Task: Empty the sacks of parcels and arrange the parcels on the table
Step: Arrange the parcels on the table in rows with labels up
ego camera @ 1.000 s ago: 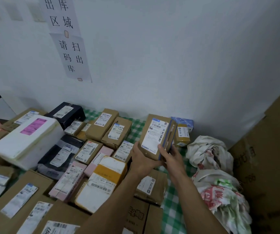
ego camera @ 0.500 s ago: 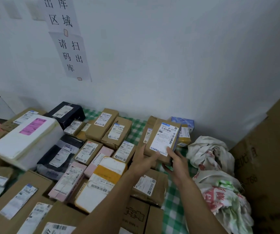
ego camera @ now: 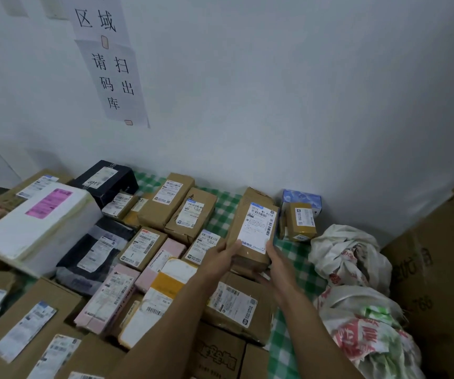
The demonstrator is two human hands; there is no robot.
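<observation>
A brown cardboard parcel [ego camera: 250,228] with a white shipping label lies label-up on the green checked table [ego camera: 224,210], near the back wall. My left hand [ego camera: 220,257] grips its near left corner and my right hand [ego camera: 277,259] holds its near right corner. Another brown parcel lies partly under it. Several labelled parcels fill the table to the left: brown boxes [ego camera: 165,202], pink flat ones [ego camera: 108,296], a black box [ego camera: 105,179], a large white package [ego camera: 37,228]. Crumpled white sacks [ego camera: 348,258] with red and green print lie at the right.
A small brown box [ego camera: 301,221] and a blue patterned box [ego camera: 302,198] stand just right of the held parcel, against the wall. A big cardboard carton [ego camera: 439,269] rises at the far right. Paper signs [ego camera: 113,77] hang on the white wall.
The parcel was held up tilted in both hands; it has moved forward and down onto the table beside the small brown box. Both hands stay on its near end.
</observation>
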